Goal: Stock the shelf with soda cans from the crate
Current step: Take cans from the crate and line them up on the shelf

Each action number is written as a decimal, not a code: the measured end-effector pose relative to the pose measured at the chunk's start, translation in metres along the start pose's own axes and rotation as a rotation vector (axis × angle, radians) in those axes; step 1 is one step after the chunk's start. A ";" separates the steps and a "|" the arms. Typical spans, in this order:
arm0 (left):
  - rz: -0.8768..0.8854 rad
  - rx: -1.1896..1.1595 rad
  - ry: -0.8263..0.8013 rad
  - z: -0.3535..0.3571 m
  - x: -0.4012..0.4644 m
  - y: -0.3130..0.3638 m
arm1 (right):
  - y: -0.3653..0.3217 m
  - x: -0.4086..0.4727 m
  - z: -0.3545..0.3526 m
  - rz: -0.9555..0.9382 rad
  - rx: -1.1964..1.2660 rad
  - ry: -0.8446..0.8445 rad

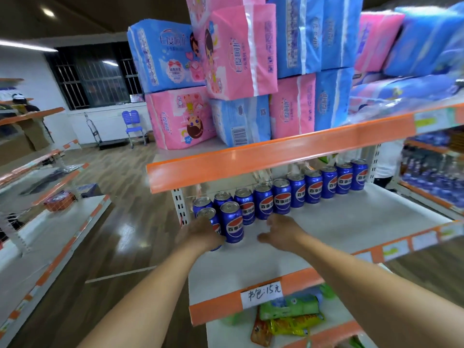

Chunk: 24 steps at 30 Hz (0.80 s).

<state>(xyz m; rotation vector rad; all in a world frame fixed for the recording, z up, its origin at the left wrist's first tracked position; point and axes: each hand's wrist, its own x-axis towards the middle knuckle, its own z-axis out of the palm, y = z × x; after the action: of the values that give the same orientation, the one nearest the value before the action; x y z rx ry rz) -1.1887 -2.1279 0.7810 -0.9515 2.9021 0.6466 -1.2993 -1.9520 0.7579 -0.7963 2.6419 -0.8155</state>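
Note:
Several blue soda cans [282, 199] stand in a row along the back of the white middle shelf [351, 222]. Two more cans stand in front at the left end. My left hand [200, 234] grips the leftmost front can [209, 214], its fingers curled round it. The second front can [232, 222] stands free beside it. My right hand [281, 229] hovers just to the right of that can, fingers relaxed and holding nothing. No crate is in view.
An orange-edged upper shelf [251, 162] stacked with pink and blue packs overhangs the cans. A lower shelf [288, 312] holds snack packets. Another shelf unit [50, 222] stands at the left across a wooden floor aisle. A person stands behind the shelf at far right.

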 end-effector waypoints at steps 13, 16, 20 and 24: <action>0.353 0.143 -0.233 0.050 -0.092 0.095 | 0.050 -0.152 -0.030 0.282 -0.070 0.149; 0.402 0.162 -0.277 0.064 -0.113 0.111 | 0.061 -0.183 -0.036 0.314 -0.066 0.154; 0.473 0.186 -0.291 0.081 -0.134 0.135 | 0.079 -0.220 -0.046 0.337 -0.042 0.168; 0.532 0.176 -0.328 0.104 -0.151 0.159 | 0.101 -0.252 -0.054 0.376 -0.030 0.192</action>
<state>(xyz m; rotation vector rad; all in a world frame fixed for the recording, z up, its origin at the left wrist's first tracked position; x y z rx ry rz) -1.1677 -1.8861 0.7680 -0.0335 2.8365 0.4872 -1.1583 -1.7136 0.7643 -0.2190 2.8478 -0.7807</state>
